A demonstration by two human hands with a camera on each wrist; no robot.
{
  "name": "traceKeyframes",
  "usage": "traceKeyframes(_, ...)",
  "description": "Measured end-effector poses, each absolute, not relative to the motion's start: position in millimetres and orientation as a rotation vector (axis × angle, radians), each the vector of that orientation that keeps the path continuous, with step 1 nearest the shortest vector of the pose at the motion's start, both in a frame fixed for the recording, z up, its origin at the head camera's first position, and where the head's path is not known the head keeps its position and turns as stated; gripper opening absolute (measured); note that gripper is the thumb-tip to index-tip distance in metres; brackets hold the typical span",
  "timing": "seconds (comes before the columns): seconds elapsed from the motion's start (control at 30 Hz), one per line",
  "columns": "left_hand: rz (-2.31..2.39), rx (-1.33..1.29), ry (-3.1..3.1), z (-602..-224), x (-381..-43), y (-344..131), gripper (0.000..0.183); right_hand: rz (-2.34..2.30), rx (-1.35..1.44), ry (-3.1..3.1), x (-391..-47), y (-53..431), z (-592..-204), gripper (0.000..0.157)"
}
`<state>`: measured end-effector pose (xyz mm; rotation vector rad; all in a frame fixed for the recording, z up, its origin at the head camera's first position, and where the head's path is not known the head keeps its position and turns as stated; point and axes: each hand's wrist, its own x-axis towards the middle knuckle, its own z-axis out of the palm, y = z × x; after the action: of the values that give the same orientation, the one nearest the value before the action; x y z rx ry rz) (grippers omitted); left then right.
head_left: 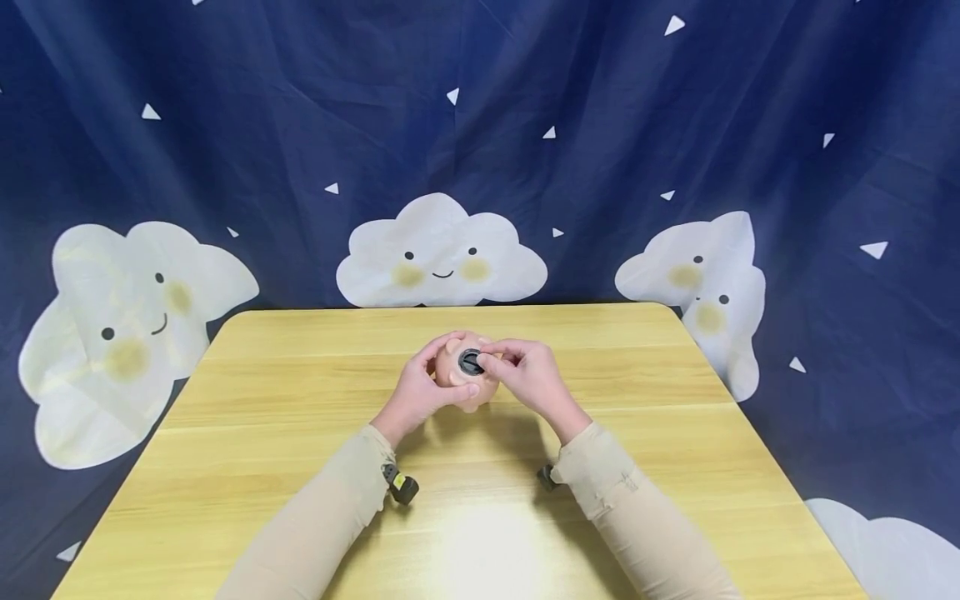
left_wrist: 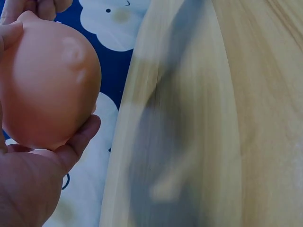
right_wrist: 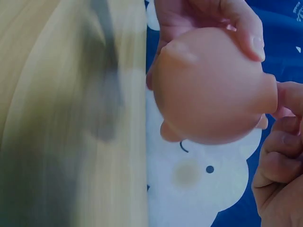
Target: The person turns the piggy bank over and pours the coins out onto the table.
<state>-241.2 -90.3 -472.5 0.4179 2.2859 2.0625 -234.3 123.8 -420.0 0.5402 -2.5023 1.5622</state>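
Observation:
Raised above the table is a round pink piggy bank, its underside with a black round plug facing up toward the head camera. My left hand grips the bank's left side, thumb along the near side and fingers round the far side. At the plug's right edge, the thumb and forefinger of my right hand pinch it. The left wrist view has the smooth body of the bank cradled by the left hand. In the right wrist view, a stubby foot hides the right fingertips.
A light wooden table lies beneath both forearms, with their shadows on it. Behind it hangs a dark blue curtain printed with smiling clouds and white triangles. Small black cameras are strapped at the wrists, over beige sleeves.

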Motion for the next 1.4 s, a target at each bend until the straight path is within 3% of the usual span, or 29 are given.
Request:
traceKeyframes(0.17,2.047,0.413,2.315,-473.5,-241.0,-92.5,0.084,1.567,0.503,-2.487,-234.4,126.8,-425.9,0.011)
traceKeyframes(0.7,1.997,0.433,2.283,-474.1,-238.9,-90.4,0.087,1.099,0.751,-2.62,-235.6,124.6,-418.7,0.005)
traceKeyframes(1.2,1.92,0.469,2.323,-477.3,-237.3,-89.2,0.087,0.93,0.871,-2.58,-237.1,124.5,-420.5,0.029)
traceKeyframes(1.4,1.922,0.465,2.331,-477.8,-237.2,-89.5,0.088,0.973,0.863,-2.553,-236.5,124.4,-420.8,0.015)
